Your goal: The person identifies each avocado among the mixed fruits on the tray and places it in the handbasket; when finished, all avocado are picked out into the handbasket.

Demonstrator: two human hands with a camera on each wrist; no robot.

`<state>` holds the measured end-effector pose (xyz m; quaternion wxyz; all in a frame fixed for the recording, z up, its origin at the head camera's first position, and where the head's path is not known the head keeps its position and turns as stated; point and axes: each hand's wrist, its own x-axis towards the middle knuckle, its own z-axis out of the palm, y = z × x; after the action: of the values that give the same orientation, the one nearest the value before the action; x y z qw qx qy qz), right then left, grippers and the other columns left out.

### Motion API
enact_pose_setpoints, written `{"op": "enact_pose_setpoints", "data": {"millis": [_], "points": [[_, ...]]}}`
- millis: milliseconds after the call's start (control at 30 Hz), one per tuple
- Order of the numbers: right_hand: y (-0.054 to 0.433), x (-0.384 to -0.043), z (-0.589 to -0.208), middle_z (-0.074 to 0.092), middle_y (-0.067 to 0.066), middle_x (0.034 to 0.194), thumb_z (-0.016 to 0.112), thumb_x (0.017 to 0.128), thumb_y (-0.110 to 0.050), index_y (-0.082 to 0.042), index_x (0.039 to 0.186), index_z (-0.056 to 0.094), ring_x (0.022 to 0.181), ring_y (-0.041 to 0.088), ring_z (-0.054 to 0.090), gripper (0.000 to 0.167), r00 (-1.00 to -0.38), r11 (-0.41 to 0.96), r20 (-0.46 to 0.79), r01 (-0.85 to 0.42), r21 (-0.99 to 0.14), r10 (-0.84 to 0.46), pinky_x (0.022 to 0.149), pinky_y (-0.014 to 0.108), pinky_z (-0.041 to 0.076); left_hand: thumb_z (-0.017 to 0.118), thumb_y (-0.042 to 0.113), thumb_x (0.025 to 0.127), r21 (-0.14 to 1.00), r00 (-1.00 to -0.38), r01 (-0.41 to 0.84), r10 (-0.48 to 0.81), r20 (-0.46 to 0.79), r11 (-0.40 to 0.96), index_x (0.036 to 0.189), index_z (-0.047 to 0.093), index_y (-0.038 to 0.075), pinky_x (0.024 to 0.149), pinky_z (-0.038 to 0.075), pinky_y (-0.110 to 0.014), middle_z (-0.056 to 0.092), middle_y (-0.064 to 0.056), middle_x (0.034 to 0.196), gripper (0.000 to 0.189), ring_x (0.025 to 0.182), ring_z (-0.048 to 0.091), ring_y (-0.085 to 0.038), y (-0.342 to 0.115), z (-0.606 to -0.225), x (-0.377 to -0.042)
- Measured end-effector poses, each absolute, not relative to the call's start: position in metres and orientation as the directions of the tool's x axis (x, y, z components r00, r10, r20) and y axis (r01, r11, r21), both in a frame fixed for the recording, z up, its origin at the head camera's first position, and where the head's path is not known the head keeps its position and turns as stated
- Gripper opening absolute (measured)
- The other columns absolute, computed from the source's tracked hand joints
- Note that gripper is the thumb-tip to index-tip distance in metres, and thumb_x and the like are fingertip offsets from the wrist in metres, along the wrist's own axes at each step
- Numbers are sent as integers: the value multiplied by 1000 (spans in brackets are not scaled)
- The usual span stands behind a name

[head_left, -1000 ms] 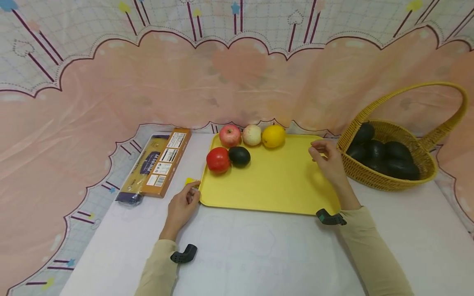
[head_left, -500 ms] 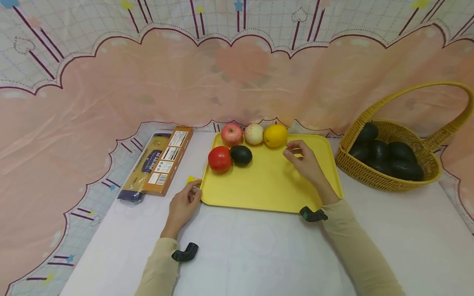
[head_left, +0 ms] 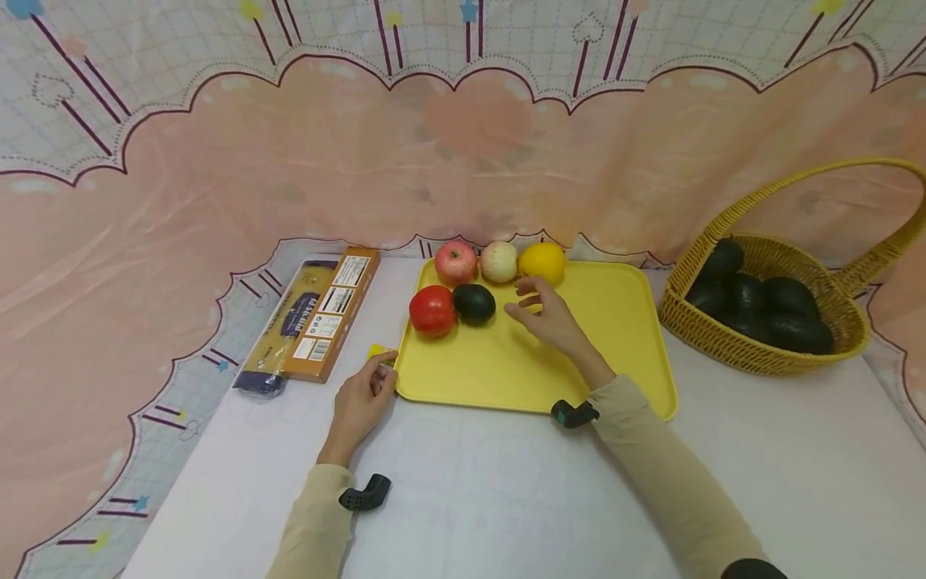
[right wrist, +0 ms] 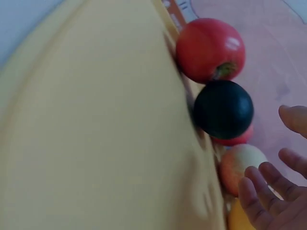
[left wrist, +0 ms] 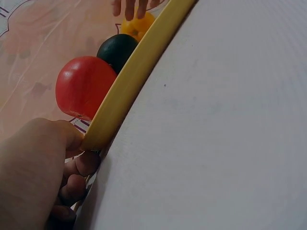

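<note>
A yellow tray (head_left: 470, 374) lies in the middle of the table. My left hand (head_left: 362, 406) holds its left edge near the front corner, and the left wrist view shows thumb and curled fingers at the rim. Over the tray hovers my right hand (head_left: 551, 320), fingers spread and holding nothing. Left of its fingertips sits a dark green avocado (head_left: 474, 304), touching a red round fruit (head_left: 432, 311). Behind them a pink apple (head_left: 456, 263), a pale peach-like fruit (head_left: 498, 262) and a yellow lemon-like fruit (head_left: 543, 262) form a row; the right hand is close in front of the yellow one.
A wicker basket (head_left: 767, 362) with a tall handle stands right of the tray, holding several dark avocados (head_left: 790, 297). Left of the tray lie a flat orange-brown box (head_left: 333, 314) and a gold-and-purple packet (head_left: 285, 326). A patterned cloth (head_left: 325, 177) hangs behind the table.
My right hand has moved left across the tray, from beside the basket to near the avocado and the yellow fruit. The left hand stays at the tray's edge.
</note>
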<state>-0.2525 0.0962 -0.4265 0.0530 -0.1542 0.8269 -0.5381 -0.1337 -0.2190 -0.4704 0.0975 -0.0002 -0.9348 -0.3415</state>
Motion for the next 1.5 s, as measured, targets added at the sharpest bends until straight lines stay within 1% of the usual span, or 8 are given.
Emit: {"op": "enact_pose_setpoints", "data": {"millis": [167, 267, 367, 567, 833, 1067, 1233, 1500], "points": [[80, -256, -433, 46, 18, 130, 66, 88, -31, -6, 134, 38, 115, 34, 53, 59, -951, 376, 9, -131, -917, -310, 95, 46, 46, 57, 23, 92, 640, -982, 67, -61, 176, 765, 123, 60, 20, 55, 31, -25, 58, 1, 75, 31, 58, 43, -10, -217, -472, -134], [74, -259, -436, 45, 17, 131, 67, 87, -32, -7, 135, 37, 116, 35, 53, 62, -950, 392, -13, -115, -913, -311, 97, 45, 45, 57, 23, 92, 643, -985, 62, -59, 165, 764, 123, 60, 20, 55, 31, -25, 58, 1, 75, 31, 58, 43, -10, -214, -473, -134], [71, -263, -440, 45, 17, 132, 68, 86, -33, -6, 135, 38, 114, 35, 54, 63, -949, 408, -16, -120, -905, -313, 97, 45, 45, 57, 22, 92, 643, -985, 61, -58, 162, 764, 123, 60, 20, 55, 31, -25, 57, 1, 74, 31, 58, 43, -10, -212, -473, -133], [64, -266, -441, 50, 17, 124, 70, 84, -35, -5, 134, 40, 106, 32, 56, 65, -953, 419, -32, -102, -902, -302, 92, 42, 48, 58, 21, 92, 637, -985, 63, -56, 164, 768, 123, 60, 20, 56, 31, -26, 56, 1, 74, 31, 59, 43, -11, -209, -471, -132], [59, -268, -440, 52, 17, 124, 68, 86, -25, -7, 131, 41, 103, 30, 56, 55, -949, 426, -29, -114, -898, -314, 86, 35, 48, 58, 22, 92, 635, -986, 49, -65, 155, 771, 123, 59, 21, 56, 31, -25, 56, 1, 75, 31, 60, 43, -11, -208, -470, -133], [63, -267, -441, 52, 18, 123, 68, 85, -24, -8, 129, 43, 102, 31, 56, 53, -961, 437, 8, -133, -890, -276, 90, 39, 46, 58, 22, 92, 631, -985, 43, -72, 155, 775, 123, 60, 21, 56, 31, -25, 56, 1, 74, 31, 59, 43, -11, -212, -470, -132], [67, -266, -437, 50, 18, 124, 68, 86, -25, -8, 130, 42, 104, 32, 56, 54, -962, 416, 18, -134, -899, -271, 92, 41, 45, 57, 21, 92, 629, -984, 43, -75, 159, 776, 123, 60, 21, 55, 32, -26, 58, 1, 74, 30, 58, 43, -11, -216, -470, -133], [79, -261, -425, 49, 15, 128, 67, 86, -30, -11, 132, 43, 108, 31, 54, 55, -969, 401, -2, -100, -911, -245, 90, 42, 47, 57, 21, 92, 631, -986, 35, -77, 149, 775, 123, 60, 20, 55, 32, -26, 57, 0, 74, 31, 59, 43, -11, -220, -467, -133]]}}
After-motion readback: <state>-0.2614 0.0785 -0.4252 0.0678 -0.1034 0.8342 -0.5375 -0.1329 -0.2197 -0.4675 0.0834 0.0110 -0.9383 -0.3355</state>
